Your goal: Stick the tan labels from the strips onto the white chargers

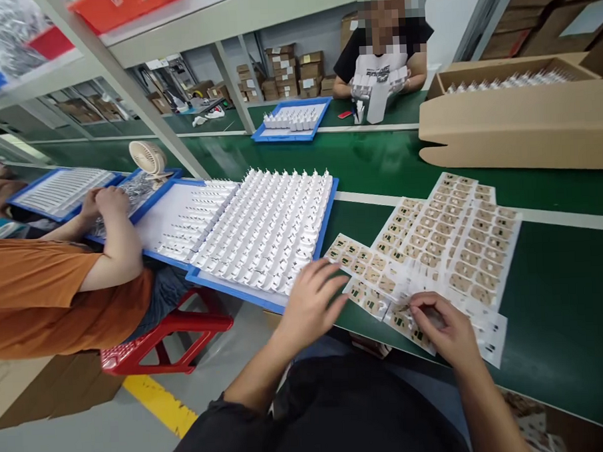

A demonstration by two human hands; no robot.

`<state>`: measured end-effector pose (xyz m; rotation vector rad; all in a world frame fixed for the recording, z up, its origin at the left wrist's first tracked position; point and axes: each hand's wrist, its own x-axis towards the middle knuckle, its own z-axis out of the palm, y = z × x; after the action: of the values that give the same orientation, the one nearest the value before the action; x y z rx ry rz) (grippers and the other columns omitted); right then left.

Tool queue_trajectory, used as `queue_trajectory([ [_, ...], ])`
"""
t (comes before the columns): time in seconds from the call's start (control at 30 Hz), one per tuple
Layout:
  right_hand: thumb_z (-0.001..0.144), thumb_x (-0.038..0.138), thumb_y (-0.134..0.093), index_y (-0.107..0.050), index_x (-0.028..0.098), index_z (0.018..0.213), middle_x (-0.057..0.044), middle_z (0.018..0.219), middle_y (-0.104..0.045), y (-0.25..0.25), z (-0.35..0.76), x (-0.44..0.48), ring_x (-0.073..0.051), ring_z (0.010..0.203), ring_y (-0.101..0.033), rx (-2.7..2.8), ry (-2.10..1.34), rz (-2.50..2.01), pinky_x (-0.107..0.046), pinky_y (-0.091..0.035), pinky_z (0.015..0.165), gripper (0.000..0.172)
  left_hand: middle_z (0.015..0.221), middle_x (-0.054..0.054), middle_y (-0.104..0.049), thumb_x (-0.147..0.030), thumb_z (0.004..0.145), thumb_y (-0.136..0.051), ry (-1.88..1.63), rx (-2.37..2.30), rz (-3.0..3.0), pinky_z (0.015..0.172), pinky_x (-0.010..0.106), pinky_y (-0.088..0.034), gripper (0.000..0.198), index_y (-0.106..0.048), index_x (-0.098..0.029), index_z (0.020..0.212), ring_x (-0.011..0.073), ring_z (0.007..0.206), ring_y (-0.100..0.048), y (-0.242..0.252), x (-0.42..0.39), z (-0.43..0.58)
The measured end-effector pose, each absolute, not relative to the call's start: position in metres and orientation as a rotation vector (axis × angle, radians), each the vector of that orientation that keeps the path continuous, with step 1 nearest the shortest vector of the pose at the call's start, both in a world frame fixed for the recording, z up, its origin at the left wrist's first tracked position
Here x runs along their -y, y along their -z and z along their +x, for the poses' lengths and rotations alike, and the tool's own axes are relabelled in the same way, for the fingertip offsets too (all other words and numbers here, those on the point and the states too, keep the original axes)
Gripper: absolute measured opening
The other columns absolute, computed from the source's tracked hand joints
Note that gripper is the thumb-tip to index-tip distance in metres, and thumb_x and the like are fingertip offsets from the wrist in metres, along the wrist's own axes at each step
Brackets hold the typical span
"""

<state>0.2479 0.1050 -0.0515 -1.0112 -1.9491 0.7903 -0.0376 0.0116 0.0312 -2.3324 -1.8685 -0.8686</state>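
Several sheets of small brown-and-white stickers (452, 246) lie fanned out on the green table (559, 295) in front of me. My right hand (448, 329) rests on the nearest sheet, its fingers curled and pinching at the sheet's surface. My left hand (312, 299) lies with its fingers stretched out at the near edge of a blue tray (331, 208), its fingertips touching a sticker sheet. The tray is packed with rows of small white plug-like parts (266, 227).
A person in an orange shirt (44, 290) works at more blue trays on the left, beside a small fan (147, 157). Another person (381, 62) sits across the table. A long cardboard box (516, 116) lies at the far right; a red stool (161, 335) stands below.
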Motion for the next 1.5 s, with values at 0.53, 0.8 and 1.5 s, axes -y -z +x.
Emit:
queue_trajectory([
  [0.53, 0.092, 0.043, -0.067, -0.071, 0.029, 0.093, -0.006, 0.089, -0.075, 0.054, 0.245, -0.101, -0.024, 0.076, -0.072, 1.898, -0.78, -0.998, -0.038, -0.059, 0.071, 0.015, 0.138, 0.014, -0.061, -0.01, 0.091, -0.061, 0.282, 1.839, -2.245, 0.103, 0.052, -0.051, 0.029, -0.064, -0.026, 0.115, 0.0346, 0.13, -0.056, -0.045, 0.035, -0.114],
  [0.8, 0.091, 0.041, -0.071, -0.071, 0.025, 0.087, -0.006, 0.082, -0.074, 0.038, 0.228, -0.088, -0.022, 0.075, -0.071, 1.754, -1.029, -0.949, -0.033, -0.059, 0.069, 0.016, 0.104, 0.006, -0.067, -0.05, 0.082, -0.08, 2.225, 1.892, -1.904, 0.077, 0.03, -0.058, 0.048, -0.051, -0.026, 0.112, 0.0207, 0.096, -0.07, -0.017, 0.029, -0.061],
  [1.5, 0.093, 0.022, -0.071, -0.069, 0.026, 0.094, -0.001, 0.082, -0.067, -0.039, 0.211, -0.028, -0.015, 0.074, -0.064, 1.455, -1.498, -0.569, -0.026, -0.055, 0.069, 0.004, 0.129, 0.011, -0.073, -0.027, 0.09, -0.076, 2.187, 1.672, -2.494, 0.104, 0.04, -0.055, 0.048, -0.062, -0.025, 0.135, 0.0253, 0.119, -0.07, 0.004, 0.004, 0.018],
])
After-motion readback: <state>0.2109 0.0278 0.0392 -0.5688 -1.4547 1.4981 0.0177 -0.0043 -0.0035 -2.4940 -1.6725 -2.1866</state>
